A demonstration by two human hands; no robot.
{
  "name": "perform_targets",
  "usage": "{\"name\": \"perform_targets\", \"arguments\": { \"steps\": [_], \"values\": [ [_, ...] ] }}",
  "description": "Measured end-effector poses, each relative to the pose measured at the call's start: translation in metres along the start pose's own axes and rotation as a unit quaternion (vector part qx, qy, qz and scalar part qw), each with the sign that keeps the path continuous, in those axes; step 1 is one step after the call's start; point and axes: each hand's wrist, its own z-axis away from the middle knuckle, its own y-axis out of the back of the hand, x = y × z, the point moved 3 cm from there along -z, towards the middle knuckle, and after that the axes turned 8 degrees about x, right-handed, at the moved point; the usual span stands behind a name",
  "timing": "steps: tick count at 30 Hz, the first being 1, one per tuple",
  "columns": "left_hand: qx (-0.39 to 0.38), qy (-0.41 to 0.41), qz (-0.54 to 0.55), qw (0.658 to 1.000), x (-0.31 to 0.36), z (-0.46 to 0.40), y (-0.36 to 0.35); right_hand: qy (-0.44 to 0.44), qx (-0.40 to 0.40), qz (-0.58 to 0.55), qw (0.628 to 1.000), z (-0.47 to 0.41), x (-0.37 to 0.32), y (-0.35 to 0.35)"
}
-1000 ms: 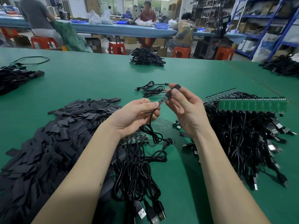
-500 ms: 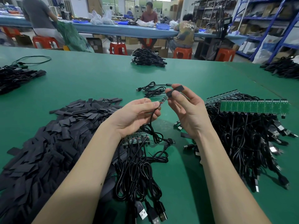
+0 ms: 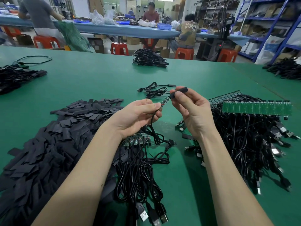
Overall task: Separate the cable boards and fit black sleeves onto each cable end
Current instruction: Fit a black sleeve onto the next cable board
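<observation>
Sleeve mouth at the board tip, not yet slid on.

Nearest me, one strip of joined boards (image 3: pixel 136 139) lies under my left wrist, its cables (image 3: pixel 138 173) too tangled to count. My left hand (image 3: pixel 135 115) pinches one cable just behind its small board (image 3: pixel 165 101); my right hand (image 3: pixel 190 110) pinches one black sleeve (image 3: pixel 179 91), its mouth touching the board's tip. If I push crooked, the sleeve could snag on the board's corner or buckle, and a hard shove might strain the solder joints. Left, a sleeve heap (image 3: pixel 48 144), beyond counting. Right, two more board strips (image 3: pixel 255 107). Beyond my fingers, one loose cable (image 3: pixel 154 90).
</observation>
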Motion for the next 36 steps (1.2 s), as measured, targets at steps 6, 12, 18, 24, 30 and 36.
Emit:
{"name": "perform_targets", "arguments": {
  "steps": [6,12,18,24,30,36],
  "values": [
    [-0.002,-0.005,-0.015,1.000,0.001,0.001,-0.001,0.007,-0.019,0.038,0.999,0.001,-0.002,0.002],
    [-0.019,-0.013,-0.057,0.998,0.002,0.004,0.003,-0.037,-0.068,0.073,0.994,0.002,-0.006,0.003],
    [-0.036,-0.010,-0.086,0.996,0.002,0.006,0.004,-0.110,-0.109,0.098,0.983,0.006,-0.010,0.008],
    [-0.040,-0.007,-0.095,0.995,0.001,0.008,0.004,-0.097,-0.147,0.142,0.974,0.006,-0.020,0.008],
    [-0.021,-0.023,-0.094,0.995,0.000,0.007,0.001,-0.072,-0.118,0.124,0.982,0.003,-0.016,0.008],
    [-0.026,-0.035,-0.115,0.992,0.001,0.008,0.001,-0.080,-0.131,0.135,0.979,0.004,-0.009,0.005]
  ]
}}
